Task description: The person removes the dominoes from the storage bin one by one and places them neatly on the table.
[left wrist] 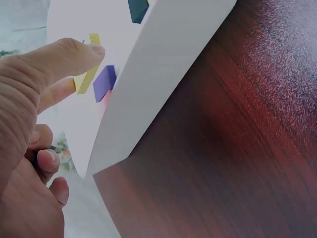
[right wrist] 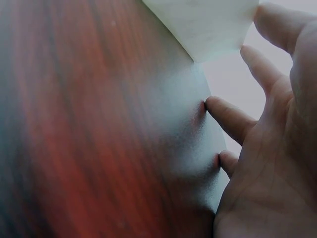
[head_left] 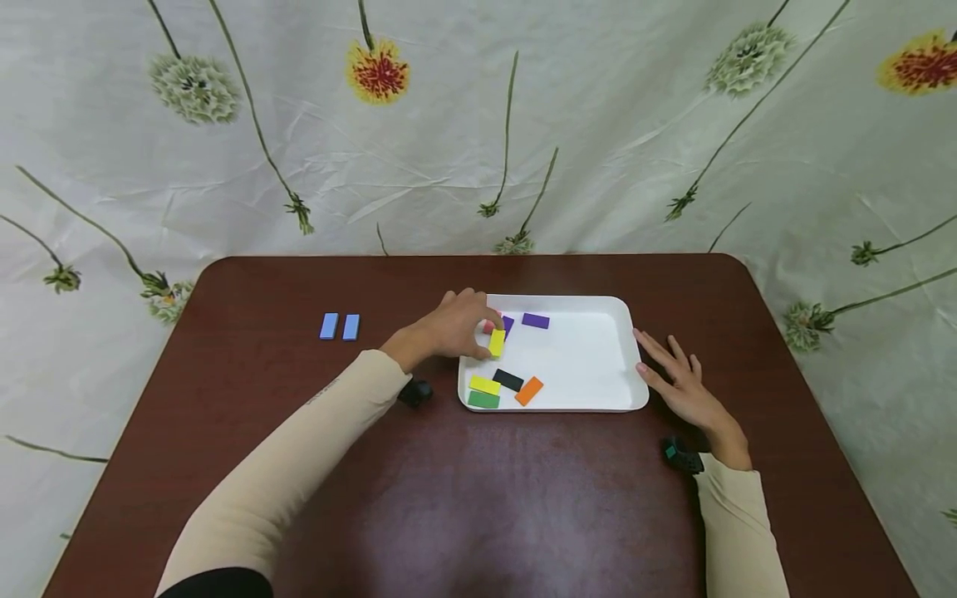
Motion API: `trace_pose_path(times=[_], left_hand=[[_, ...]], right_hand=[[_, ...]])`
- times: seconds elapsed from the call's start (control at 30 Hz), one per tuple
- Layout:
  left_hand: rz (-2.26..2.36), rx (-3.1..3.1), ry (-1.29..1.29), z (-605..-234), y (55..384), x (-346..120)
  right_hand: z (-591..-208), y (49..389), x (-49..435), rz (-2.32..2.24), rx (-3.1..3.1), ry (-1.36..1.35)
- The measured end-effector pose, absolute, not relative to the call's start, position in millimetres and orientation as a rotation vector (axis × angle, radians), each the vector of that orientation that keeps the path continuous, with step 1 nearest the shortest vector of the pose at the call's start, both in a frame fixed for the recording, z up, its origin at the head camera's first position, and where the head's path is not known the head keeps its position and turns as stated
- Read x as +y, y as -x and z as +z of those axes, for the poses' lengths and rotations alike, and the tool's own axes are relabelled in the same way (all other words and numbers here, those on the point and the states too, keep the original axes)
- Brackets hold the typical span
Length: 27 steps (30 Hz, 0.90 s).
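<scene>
My left hand [head_left: 453,326] is over the left side of a white tray [head_left: 583,365], pinching a yellow block [head_left: 497,343] between thumb and finger. In the left wrist view the thumb presses one face of this yellow block [left wrist: 88,74], its other fingers curled below. Just behind the held block lie a purple block [head_left: 509,325] and a pinkish-red block [head_left: 488,327], partly hidden by the fingers. Fingers spread, my right hand [head_left: 684,390] touches the tray's right edge with thumb and fingertip; in the right wrist view other fingertips [right wrist: 213,103] rest on the table.
Another purple block [head_left: 536,321] lies near the tray's back. Toward its front left are yellow [head_left: 485,384], green [head_left: 483,400], black [head_left: 508,380] and orange [head_left: 529,391] blocks. Two blue blocks [head_left: 329,325] sit on the brown table [head_left: 478,498], left of the tray.
</scene>
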<state>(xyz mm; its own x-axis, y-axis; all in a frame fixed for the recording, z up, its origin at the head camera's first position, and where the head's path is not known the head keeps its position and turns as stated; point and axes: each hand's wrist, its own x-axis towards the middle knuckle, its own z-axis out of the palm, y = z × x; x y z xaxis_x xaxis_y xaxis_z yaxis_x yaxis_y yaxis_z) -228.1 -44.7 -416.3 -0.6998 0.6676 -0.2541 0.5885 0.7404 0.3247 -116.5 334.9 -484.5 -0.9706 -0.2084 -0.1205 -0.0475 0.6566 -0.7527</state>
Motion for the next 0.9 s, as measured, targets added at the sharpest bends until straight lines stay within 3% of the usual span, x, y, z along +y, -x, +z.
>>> trace_pose_path(times=[0.9], left_hand=[[0.492,2.731,-0.946,-380.1,227.6,-115.5]], right_hand=[[-483.0,115.9,333.9,-1.222,2.673,0.228]])
